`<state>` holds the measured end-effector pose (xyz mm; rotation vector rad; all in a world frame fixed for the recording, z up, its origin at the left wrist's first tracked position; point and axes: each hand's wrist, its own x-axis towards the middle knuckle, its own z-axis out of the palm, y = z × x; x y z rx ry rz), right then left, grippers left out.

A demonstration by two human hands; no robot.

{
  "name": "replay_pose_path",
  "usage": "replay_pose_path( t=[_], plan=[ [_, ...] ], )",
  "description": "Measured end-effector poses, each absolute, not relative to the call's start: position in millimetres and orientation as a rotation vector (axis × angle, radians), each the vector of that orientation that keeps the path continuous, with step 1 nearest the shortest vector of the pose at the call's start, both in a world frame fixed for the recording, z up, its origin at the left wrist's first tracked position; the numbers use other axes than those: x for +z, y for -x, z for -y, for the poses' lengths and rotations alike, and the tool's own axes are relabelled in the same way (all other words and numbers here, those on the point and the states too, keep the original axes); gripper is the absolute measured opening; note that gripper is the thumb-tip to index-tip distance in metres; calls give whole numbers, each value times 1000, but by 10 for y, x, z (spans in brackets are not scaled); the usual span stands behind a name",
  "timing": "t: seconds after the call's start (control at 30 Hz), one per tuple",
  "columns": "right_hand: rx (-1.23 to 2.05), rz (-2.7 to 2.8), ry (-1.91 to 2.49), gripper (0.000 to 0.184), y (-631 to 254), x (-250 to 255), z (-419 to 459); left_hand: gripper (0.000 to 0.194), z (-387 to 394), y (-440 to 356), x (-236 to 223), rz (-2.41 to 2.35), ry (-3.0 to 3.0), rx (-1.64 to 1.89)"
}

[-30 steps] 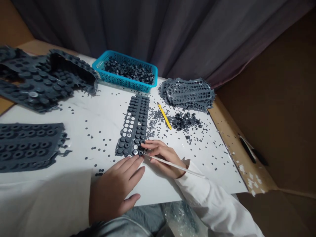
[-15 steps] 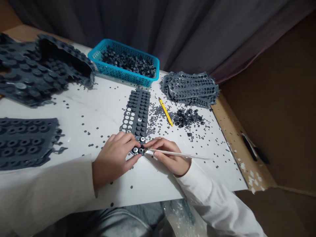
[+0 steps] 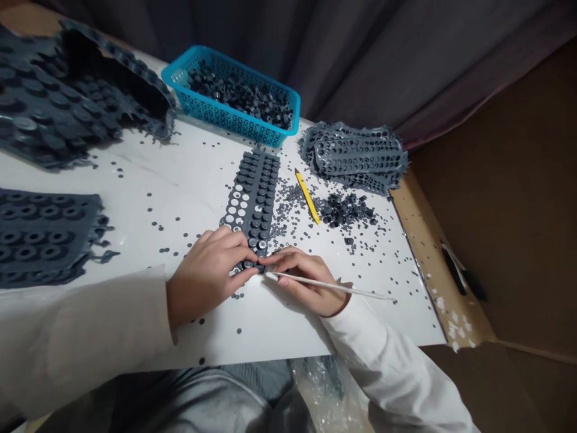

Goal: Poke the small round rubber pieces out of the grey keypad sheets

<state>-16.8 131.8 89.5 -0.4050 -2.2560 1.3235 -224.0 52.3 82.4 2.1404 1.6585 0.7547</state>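
A dark grey rubber sheet with rows of round knobs lies lengthwise on the white table, several of its left holes showing white. My left hand rests over its near end, with thumb and fingers closed around the knobs there. From the right, my right hand meets the same end, its fingertips pinched close to the left ones. A thin pale rod runs through the right hand, and its far tip points out to the right. What lies exactly between the fingertips is partly hidden.
A blue basket full of small dark rubber pieces stands at the back. Holed grey sheets are stacked right of it. A yellow craft knife lies beside a heap of black bits. More knobbed sheets lie left.
The view has shifted slightly. Both hands stay at the sheet's near end, and the knobs between the fingers have tilted. The rod has swung a little, its outer end lower.
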Motion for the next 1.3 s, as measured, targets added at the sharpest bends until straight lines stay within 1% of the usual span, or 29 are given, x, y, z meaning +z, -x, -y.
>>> replay_pose_path(
  t=[0.27, 0.43, 0.5, 0.6, 0.67, 0.77, 0.87, 0.97, 1.13, 1.3],
  plan=[
    [1301, 2282, 378, 8, 173, 921, -1332, 12, -523, 2244, 803, -1653, -2151, 767],
    [1157, 2156, 607, 16, 140, 971, -1322, 14, -520, 2236, 819, -1654, -2133, 770],
    [1239, 2103, 680, 14, 143, 977, -1294, 15, -521, 2233, 824, -1648, -2124, 767],
    [1476, 2035, 741, 15, 184, 975, -1250, 15, -522, 2232, 821, -1647, -2111, 768],
    [1518, 1999, 769, 15, 225, 969, -1238, 14, -523, 2231, 818, -1645, -2103, 777],
    [1413, 2016, 726, 11, 277, 955, -1252, 13, -525, 2228, 820, -1650, -2100, 784],
    [1290, 2124, 578, 6, 299, 940, -1272, 10, -528, 2227, 827, -1659, -2108, 774],
    [1249, 2198, 489, 1, 297, 925, -1271, 11, -531, 2232, 826, -1656, -2114, 763],
    [1256, 2207, 529, 2, 278, 913, -1253, 13, -534, 2240, 813, -1665, -2120, 752],
    [1197, 2272, 472, 3, 274, 905, -1267, 12, -534, 2235, 821, -1677, -2129, 757]
  ],
)
